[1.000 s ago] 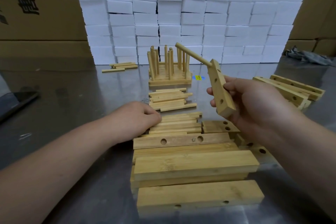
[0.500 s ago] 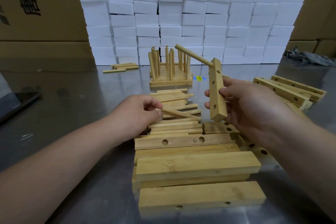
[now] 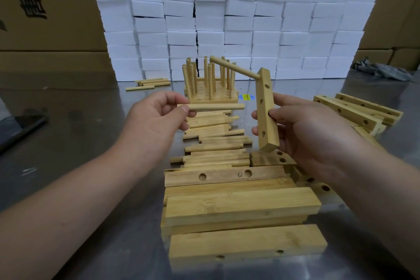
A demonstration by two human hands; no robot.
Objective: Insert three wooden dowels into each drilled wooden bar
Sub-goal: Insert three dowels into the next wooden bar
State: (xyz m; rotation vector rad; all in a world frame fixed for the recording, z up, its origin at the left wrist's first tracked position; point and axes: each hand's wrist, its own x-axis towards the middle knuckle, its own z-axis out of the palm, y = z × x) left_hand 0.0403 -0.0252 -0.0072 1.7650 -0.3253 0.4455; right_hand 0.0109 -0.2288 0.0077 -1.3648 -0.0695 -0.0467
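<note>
My right hand grips a drilled wooden bar upright above the table. One dowel sticks out of its top hole, pointing left and away; open holes show below it. My left hand pinches a loose dowel level, its free end a short way left of the bar. Below lies a heap of loose dowels. Several drilled bars are stacked in front of me.
Finished bars with upright dowels stand behind the heap. More drilled bars lie at the right. A few dowels lie at the back left, before a wall of white foam blocks. A dark flat object lies at left.
My left hand has lifted a dowel off the heap and raised it level toward the bar. My right hand has turned the bar more upright.
</note>
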